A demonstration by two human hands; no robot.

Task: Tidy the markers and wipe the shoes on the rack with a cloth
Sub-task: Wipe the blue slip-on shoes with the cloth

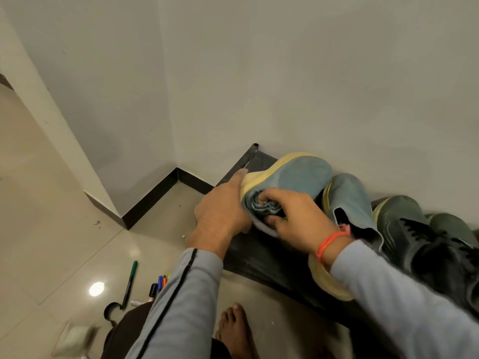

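two hands (223,211) (298,218), cloth (267,207) pressed on blue shoe (298,174)

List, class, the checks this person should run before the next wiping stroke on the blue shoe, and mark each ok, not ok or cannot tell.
1. Cloth held in the right hand: ok, fingers curl round it.
2. Blue shoe steadied: ok, the left hand grips its sole end.
3. Cloth touching the shoe: ok.
4. Shoe over the rack: ok.
5. Markers tidied: not ok, they lie loose on the floor.
6. Dark shoes wiped: cannot tell.
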